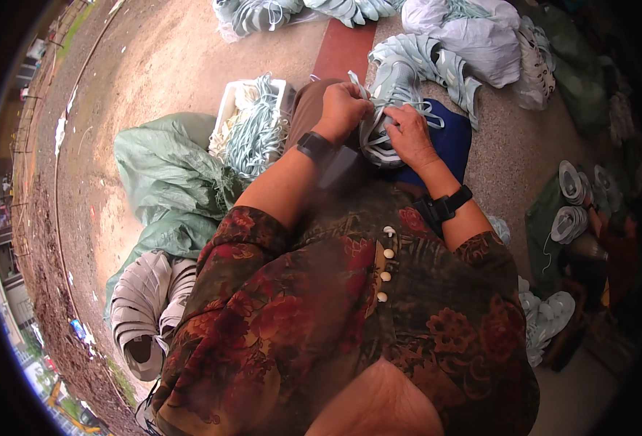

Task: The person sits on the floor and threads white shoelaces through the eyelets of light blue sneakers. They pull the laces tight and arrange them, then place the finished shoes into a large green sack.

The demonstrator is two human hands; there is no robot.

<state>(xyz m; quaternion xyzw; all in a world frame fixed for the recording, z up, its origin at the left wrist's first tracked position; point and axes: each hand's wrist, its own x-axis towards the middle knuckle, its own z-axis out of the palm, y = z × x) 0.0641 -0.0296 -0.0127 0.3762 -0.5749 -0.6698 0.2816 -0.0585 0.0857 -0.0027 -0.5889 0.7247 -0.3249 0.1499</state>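
A pale blue-grey shoe upper (395, 78) rests across my lap, with a light shoelace (436, 118) threaded partly through it and looping out on its right side. My left hand (344, 110) is closed in a pinch on the lace at the left edge of the upper, and a lace end sticks up above its fingers. With bent fingers, my right hand (409, 135) grips the edge of the opening, close to the lacing. Its fingertips are partly hidden, so whether it also holds lace is unclear. Dark bands sit on both wrists.
Left of my knee stands a white basket (228, 102) full of pale laces. Green sacks (163, 167) and nested beige uppers (141, 291) lie nearer on the left. A row of blue uppers (448, 69) and a white bag (473, 43) lie ahead. Another person's hand (590, 203) shows far right.
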